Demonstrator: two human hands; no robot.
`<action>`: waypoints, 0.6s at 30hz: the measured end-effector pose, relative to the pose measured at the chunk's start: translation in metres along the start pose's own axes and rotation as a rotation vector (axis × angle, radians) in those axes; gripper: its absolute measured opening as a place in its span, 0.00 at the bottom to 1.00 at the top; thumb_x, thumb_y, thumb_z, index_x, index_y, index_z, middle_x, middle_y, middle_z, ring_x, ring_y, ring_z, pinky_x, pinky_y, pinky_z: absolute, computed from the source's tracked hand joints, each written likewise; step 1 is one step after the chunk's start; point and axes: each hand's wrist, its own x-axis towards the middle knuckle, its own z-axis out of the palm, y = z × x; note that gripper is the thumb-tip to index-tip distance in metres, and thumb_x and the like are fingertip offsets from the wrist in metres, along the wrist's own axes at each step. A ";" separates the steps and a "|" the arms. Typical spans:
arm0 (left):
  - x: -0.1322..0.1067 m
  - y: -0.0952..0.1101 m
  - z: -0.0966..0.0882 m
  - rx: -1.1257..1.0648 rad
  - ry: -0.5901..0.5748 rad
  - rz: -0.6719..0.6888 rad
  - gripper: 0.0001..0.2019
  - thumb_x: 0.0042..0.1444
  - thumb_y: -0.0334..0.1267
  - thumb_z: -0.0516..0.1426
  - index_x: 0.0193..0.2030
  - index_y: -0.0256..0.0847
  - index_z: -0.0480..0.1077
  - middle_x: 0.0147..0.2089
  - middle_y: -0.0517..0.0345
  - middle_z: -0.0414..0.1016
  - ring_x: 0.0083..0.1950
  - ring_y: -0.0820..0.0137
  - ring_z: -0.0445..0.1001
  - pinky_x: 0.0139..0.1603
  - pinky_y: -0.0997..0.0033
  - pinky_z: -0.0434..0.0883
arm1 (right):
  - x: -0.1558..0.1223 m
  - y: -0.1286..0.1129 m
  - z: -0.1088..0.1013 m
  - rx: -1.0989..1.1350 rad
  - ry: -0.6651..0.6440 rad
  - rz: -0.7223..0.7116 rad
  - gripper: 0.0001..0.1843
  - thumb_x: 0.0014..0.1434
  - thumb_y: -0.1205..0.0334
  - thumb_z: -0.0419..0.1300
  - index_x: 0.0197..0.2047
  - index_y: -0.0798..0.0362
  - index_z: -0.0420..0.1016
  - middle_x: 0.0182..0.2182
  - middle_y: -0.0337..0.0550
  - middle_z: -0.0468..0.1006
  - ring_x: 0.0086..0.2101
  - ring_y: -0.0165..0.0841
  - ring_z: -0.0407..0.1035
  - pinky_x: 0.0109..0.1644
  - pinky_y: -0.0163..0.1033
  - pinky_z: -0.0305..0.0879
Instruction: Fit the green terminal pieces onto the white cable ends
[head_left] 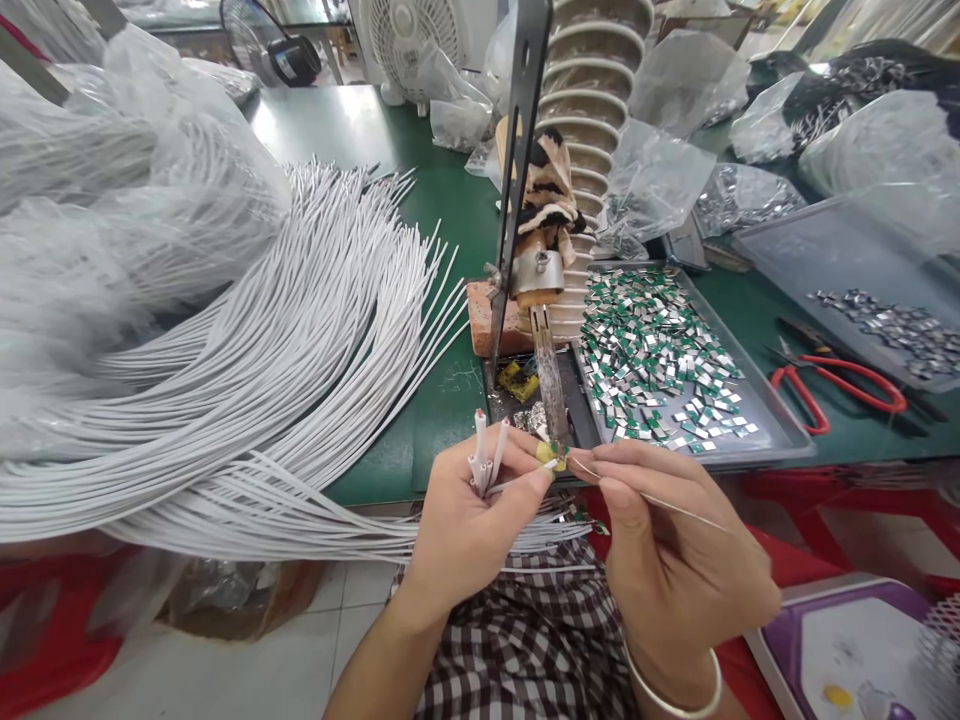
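Note:
My left hand (466, 530) is closed around several white cables (481, 440), their cut ends standing up out of the fist. One cable end is pinched between thumb and forefinger, beside a yellow patch (545, 454) on a fingertip. My right hand (667, 560) pinches a thin solder wire (679, 507) that trails back across the fingers. Both hands' fingertips meet just under the tip of a fixed soldering iron (550, 385), which points down. A small green bit shows at the tip; whether it is a circuit board is too small to tell.
A large bundle of white cables (300, 300) covers the left. To the right stand a metal tray (780, 440) of small green circuit boards, red-handled pliers (855, 375) and a plastic bin (847, 235) of metal parts. A brick (484, 318) and ribbed hose (592, 90) are behind the iron.

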 end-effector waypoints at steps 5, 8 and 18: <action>0.001 -0.002 -0.002 0.002 -0.012 -0.037 0.07 0.54 0.30 0.60 0.26 0.33 0.71 0.33 0.60 0.73 0.34 0.84 0.73 0.35 0.90 0.70 | -0.001 0.000 0.000 -0.015 -0.036 0.000 0.14 0.53 0.80 0.61 0.42 0.57 0.76 0.38 0.40 0.79 0.42 0.24 0.74 0.47 0.31 0.73; 0.001 -0.001 -0.002 -0.005 -0.019 -0.007 0.07 0.55 0.30 0.60 0.26 0.34 0.71 0.31 0.61 0.73 0.34 0.83 0.72 0.35 0.89 0.70 | 0.000 -0.001 0.000 -0.034 -0.023 -0.023 0.14 0.52 0.80 0.63 0.42 0.57 0.77 0.39 0.40 0.79 0.41 0.24 0.74 0.45 0.30 0.74; -0.005 -0.005 -0.007 0.047 -0.066 -0.070 0.08 0.55 0.31 0.59 0.26 0.33 0.70 0.32 0.60 0.73 0.34 0.83 0.71 0.36 0.88 0.69 | -0.007 0.003 -0.004 0.118 -0.101 0.065 0.16 0.56 0.81 0.57 0.45 0.56 0.75 0.38 0.38 0.78 0.38 0.20 0.73 0.45 0.28 0.73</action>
